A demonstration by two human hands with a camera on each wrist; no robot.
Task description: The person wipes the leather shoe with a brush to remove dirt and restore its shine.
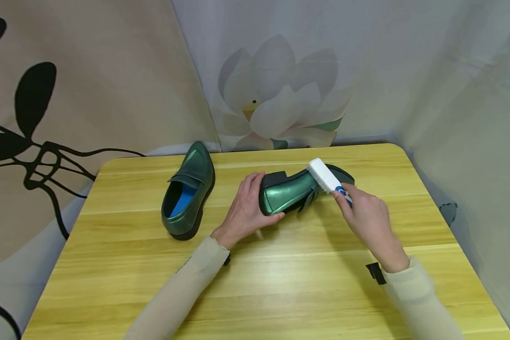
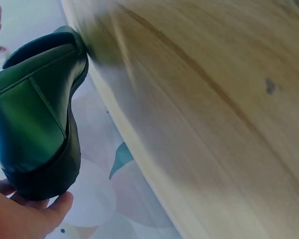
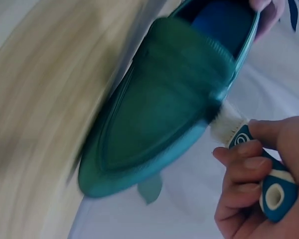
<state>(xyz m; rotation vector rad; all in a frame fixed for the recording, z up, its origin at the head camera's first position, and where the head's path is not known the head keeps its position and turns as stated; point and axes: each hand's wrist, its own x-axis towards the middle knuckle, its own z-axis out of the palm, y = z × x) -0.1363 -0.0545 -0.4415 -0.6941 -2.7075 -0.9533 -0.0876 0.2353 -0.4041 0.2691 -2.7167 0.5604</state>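
A shiny green loafer (image 1: 286, 192) is tipped on its side above the table, its black heel toward the left hand. My left hand (image 1: 247, 208) grips it round the heel end, thumb below and fingers behind; the left wrist view shows the fingertips at the black heel of the loafer (image 2: 30, 124). In my right hand (image 1: 367, 215) is a white and blue scrub brush (image 1: 324, 175), held by its handle. Its bristles lie against the side of the loafer near the sole. The right wrist view shows the brush handle (image 3: 276, 191) in curled fingers, beside the loafer's upper (image 3: 159, 99).
The matching green loafer (image 1: 190, 191) with a blue insole stands upright at the table's left side, toe to the back. The wooden table (image 1: 255, 293) reaches back to a fabric curtain (image 1: 365, 71) printed with a flower and dark leaves.
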